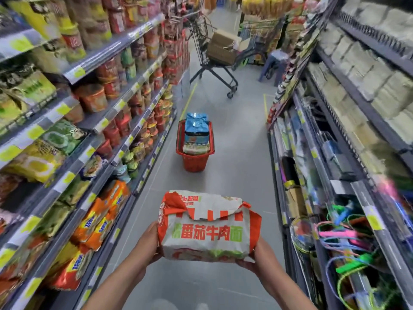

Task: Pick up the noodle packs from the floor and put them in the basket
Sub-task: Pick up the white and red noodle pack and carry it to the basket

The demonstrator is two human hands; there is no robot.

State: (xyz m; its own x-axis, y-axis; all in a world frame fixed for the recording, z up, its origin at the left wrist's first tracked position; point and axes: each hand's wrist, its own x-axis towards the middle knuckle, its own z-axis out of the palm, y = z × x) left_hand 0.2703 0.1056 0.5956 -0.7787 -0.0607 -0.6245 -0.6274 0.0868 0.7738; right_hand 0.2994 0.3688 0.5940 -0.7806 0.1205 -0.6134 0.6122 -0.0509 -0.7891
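We hold a bulky orange-and-white plastic noodle pack [207,233] with green and orange lettering, raised above the grey floor [237,153] of a shop aisle. Our left hand [148,245] cups its left end and our right hand [257,257] its right end, the fingers of each curled under the bottom edge. Well ahead, mid-aisle, the red plastic basket [194,163] stands on the floor, with a blue pack [196,124] stacked on other packs inside. Grey floor runs between the noodle pack and the basket. Beyond the basket stand a black wire shopping trolley [201,39] loaded with cardboard boxes [223,47] and a blue plastic stool [276,61]. Left shelves [125,43] of cup noodles [91,97] and right shelves [357,104] with bright cords [346,238] hem the aisle in.
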